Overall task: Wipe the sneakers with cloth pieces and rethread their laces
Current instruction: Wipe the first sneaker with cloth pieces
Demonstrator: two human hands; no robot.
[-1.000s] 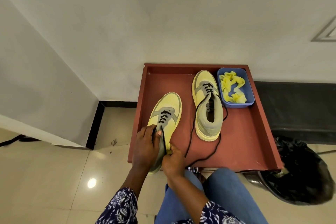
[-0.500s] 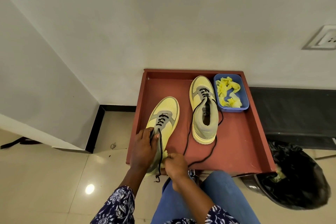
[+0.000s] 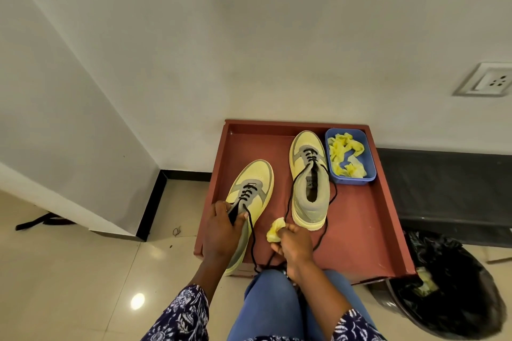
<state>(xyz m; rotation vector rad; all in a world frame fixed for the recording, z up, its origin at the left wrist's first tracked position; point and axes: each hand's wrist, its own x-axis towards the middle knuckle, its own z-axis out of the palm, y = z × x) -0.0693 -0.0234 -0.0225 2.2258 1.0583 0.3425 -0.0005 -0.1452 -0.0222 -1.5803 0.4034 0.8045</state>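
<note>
Two yellow-and-grey sneakers with black laces sit on a red-brown tray [image 3: 360, 230]. My left hand [image 3: 221, 230] grips the left sneaker [image 3: 255, 182] at its collar, near the tray's front left edge; its heel overhangs the edge. A loose black lace [image 3: 251, 235] hangs down from it. To the right of that shoe, my right hand [image 3: 295, 243] holds a crumpled yellow cloth piece [image 3: 275, 230] just clear of it. The right sneaker [image 3: 309, 180] stands free further back, its long lace trailing over the tray.
A blue tub [image 3: 368, 171] with several yellow cloth pieces sits at the tray's back right corner. A bin with a black bag [image 3: 454, 288] stands on the floor at the right. White walls rise behind and to the left. My denim knees are below the tray.
My right hand has drawn away from the left sneaker's heel to the right, with the yellow cloth now showing in it. The left hand stays on the shoe. The camera has tilted up.
</note>
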